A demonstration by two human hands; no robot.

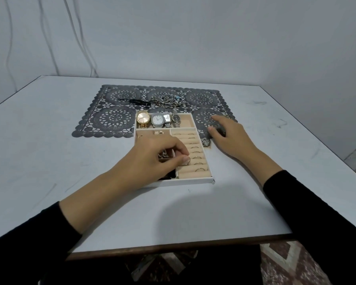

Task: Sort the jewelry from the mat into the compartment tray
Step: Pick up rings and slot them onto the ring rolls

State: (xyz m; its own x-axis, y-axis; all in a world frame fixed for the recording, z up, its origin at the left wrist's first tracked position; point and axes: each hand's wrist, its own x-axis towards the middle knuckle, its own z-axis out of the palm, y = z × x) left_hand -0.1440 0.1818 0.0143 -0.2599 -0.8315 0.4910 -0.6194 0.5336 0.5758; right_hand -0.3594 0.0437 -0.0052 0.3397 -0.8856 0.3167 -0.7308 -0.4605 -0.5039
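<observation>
Nearest us, our left hand point(160, 155) pinches a thin ring point(187, 161) in its fingers point(181, 151) above the ring rolls point(195, 150) of the tray point(183, 181), so we should ease it upright into a free slot while our right hand point(228, 136) rests loosely spread on the mat point(115, 118).

Beige compartment tray point(185, 181) sat mid-desk over the dark lace mat point(115, 118)'s near edge: watches point(157, 120) in its far row, rings point(195, 151) slotted right, chains point(167, 100) tangled near the mat's far edge.

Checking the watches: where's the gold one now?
Head view: the gold watch lies in the far compartment of the tray, at its left end, beside the white-dialled silver watch.
</observation>
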